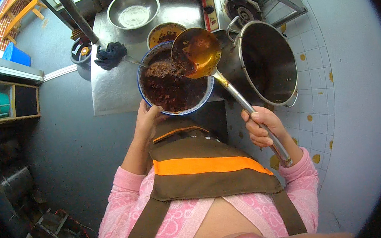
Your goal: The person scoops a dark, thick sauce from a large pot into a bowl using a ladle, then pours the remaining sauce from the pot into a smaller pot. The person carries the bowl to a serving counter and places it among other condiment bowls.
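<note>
My left hand [150,120] grips the near-left rim of a blue-and-white bowl [210,89]. Dark reddish-brown sauce [171,93] fills much of it, with a paler, grainy heap [161,68] on the far-left side. A spoon handle [134,60] leans out over the left rim. In my right hand [262,125] is the long metal handle of a ladle [238,97]. The ladle's bowl, wet with orange-brown oil [204,58], hangs over the right far side of the blue-and-white bowl and hides part of it.
A tall metal stockpot [267,63] stands close on the right, below a gas stove [240,9]. On the steel table [119,95] are a stained bowl [168,30], a large steel basin [133,11] and a dark cloth [111,55]. A gas cylinder [81,52] stands to the left.
</note>
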Motion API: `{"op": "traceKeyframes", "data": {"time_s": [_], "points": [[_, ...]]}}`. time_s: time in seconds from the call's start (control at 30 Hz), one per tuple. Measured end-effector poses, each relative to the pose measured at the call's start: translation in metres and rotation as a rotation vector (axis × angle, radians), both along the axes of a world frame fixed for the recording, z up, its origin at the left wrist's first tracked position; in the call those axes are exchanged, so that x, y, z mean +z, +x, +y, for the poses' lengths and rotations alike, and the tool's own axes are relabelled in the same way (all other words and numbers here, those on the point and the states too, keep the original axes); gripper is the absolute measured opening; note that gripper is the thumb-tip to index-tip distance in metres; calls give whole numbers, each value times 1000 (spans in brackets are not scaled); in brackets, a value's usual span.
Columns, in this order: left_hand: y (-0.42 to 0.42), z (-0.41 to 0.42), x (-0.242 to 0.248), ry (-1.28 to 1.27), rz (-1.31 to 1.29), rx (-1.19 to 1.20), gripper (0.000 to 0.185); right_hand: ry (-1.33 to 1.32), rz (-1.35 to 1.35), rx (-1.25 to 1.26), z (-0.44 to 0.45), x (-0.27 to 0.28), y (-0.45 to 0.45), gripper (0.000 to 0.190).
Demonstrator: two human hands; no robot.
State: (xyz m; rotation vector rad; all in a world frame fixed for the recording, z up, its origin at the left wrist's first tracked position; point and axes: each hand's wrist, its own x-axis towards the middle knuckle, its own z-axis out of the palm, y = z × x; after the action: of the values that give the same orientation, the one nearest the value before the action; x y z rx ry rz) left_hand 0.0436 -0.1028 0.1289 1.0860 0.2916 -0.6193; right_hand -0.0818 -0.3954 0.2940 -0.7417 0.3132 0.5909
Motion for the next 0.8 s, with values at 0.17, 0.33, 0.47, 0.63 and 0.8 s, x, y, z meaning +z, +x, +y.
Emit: {"op": "traceKeyframes", "data": {"time_s": [0.17, 0.33, 0.47, 0.63, 0.8], "points": [[7, 13, -1, 2, -7, 21, 54, 177, 53, -7, 10, -6, 12, 22], [12, 24, -8, -17, 3, 27, 54, 187, 62, 5, 20, -10, 20, 22], [14, 31, -12, 4, 12, 43, 53, 189, 85, -1, 25, -13, 22, 22], [18, 35, -19, -36, 9, 43, 52, 227, 77, 20, 28, -16, 33, 23], [22, 44, -28, -15, 15, 47, 52, 269, 37, 22, 31, -12, 48, 24]]}}
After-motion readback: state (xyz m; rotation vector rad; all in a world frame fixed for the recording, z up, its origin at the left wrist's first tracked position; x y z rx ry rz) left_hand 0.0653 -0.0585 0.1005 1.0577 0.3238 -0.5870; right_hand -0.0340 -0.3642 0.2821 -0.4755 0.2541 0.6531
